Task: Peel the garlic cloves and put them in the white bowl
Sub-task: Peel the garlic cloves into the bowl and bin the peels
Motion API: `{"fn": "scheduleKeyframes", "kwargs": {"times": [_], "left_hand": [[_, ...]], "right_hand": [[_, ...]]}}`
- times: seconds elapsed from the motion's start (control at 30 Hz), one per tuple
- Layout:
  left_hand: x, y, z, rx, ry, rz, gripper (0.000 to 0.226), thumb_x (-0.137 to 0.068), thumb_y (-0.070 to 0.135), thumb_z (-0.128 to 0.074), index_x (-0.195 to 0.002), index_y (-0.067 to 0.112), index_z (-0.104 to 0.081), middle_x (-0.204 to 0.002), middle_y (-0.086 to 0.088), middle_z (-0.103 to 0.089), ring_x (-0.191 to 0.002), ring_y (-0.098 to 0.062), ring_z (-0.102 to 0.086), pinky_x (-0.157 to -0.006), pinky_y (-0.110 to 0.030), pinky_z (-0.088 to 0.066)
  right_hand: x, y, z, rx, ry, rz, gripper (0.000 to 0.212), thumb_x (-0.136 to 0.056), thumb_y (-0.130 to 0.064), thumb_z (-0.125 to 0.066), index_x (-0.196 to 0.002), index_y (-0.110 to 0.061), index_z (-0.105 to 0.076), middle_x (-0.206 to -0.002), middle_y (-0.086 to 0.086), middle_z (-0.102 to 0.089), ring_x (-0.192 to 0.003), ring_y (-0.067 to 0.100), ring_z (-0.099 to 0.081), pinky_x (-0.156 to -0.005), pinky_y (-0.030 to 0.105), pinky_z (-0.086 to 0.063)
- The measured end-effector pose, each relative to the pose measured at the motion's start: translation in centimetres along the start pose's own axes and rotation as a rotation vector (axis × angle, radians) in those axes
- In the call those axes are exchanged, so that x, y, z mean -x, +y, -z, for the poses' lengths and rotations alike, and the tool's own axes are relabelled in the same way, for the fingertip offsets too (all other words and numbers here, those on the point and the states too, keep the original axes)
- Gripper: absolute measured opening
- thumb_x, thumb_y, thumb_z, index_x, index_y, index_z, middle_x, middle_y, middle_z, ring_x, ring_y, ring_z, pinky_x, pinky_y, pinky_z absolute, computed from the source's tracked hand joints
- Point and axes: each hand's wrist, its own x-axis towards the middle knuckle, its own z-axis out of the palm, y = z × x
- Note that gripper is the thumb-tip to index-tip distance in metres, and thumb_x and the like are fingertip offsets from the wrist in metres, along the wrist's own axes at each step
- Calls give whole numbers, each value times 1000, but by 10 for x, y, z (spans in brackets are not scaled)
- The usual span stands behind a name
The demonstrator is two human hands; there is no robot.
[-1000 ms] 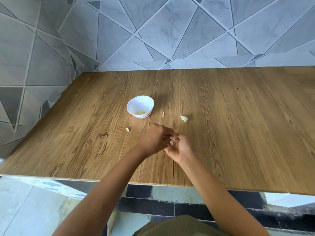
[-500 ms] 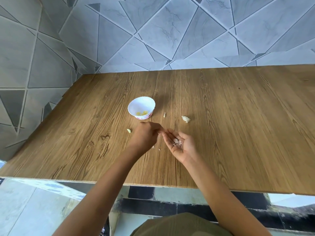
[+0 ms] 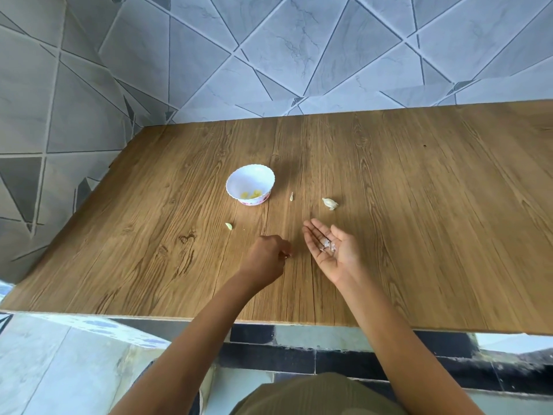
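Lying just beyond the open, skin-cupping right hand [image 3: 332,250], the unpeeled garlic clove [image 3: 329,203] sits farther from the pinched-shut left hand [image 3: 266,259], whose contents I cannot tell.

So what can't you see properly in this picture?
Head view only:
- Left hand: curled knuckles-up, so its own fingers hide whether the grip holds anything.
- White bowl: yellowish bits inside, too small to count or name.
- Right hand: open palm carries pale scraps, too small to tell skin from clove.
- Speck on the wooden table: too small to identify.
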Motion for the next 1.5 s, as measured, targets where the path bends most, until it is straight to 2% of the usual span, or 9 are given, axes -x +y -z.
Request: {"fn": "scheduleKeyframes", "kwargs": {"times": [0.33,0.47,0.57,0.63,0.77,1.0,1.13,1.27,1.5], "left_hand": [[-16,1,2,-335,-174,-164,13,-85,12,-64,-99,11,-66,-94,-4,-69,-87,-17,-64,-79,-30,-52],[-22,0,21,120,-59,-33,11,-75,-3,-68,-81,6,-70,-74,-6,-69,-60,0,-57,-63,-12,-47],[-29,4,39,417,-36,-40,16,-77,-11,-64,-83,3,-70,-72,-12,-68,-61,-13,-63,-63,-22,-53],[-33,15,40,309,-105,-124,16,-79,-7,-65,-88,3,-73,-81,-12,-72,-70,-18,-67,-71,-28,-56],[-28,29,25,89,-32,-215,17,-84,1,-64,-96,7,-74,-92,-4,-74,-80,-11,-67,-79,-26,-51],[-21,39,8,-92,124,-139,7,-80,19,-65,-87,19,-67,-83,4,-67,-76,-16,-62,-58,-24,-41],[-23,34,12,-53,105,-83,17,-87,22,-60,-100,27,-70,-96,8,-68,-85,-15,-63,-70,-30,-50],[-20,26,18,-9,69,-83,26,-86,6,-54,-101,17,-73,-97,-1,-73,-85,-18,-66,-76,-34,-54],[1,18,-2,-120,-209,-114,10,-87,19,-64,-93,21,-72,-96,5,-72,-86,-9,-66,-82,-31,-55]], "right_hand": [[0,0,4,-26,4,10,38,-102,-19,-33,-102,8,-60,-100,21,-66,-99,28,-62,-78,32,-57],[2,6,1,-30,20,-22,38,-102,-18,-34,-97,9,-61,-97,22,-65,-95,29,-62,-79,37,-52],[1,12,-6,-45,29,-58,38,-101,-17,-35,-92,10,-60,-93,21,-62,-94,30,-60,-85,39,-51],[1,12,-8,-48,44,-62,38,-102,-18,-33,-90,8,-59,-87,19,-63,-87,27,-60,-83,36,-54],[3,8,-7,-90,70,-54,35,-101,-15,-35,-82,3,-58,-62,14,-67,-60,20,-65,-51,27,-55],[4,11,-5,-113,117,-18,27,-98,-14,-42,-83,2,-58,-60,12,-66,-52,19,-65,-47,23,-53],[0,10,-4,-67,83,-10,36,-100,-16,-38,-82,5,-62,-75,15,-66,-67,19,-62,-59,28,-56],[2,2,0,-82,40,9,38,-101,-18,-35,-92,8,-61,-84,20,-66,-79,27,-65,-74,34,-57],[6,-10,10,-64,40,81,38,-101,-18,-34,-101,10,-60,-97,22,-67,-96,29,-64,-86,36,-53]]}}
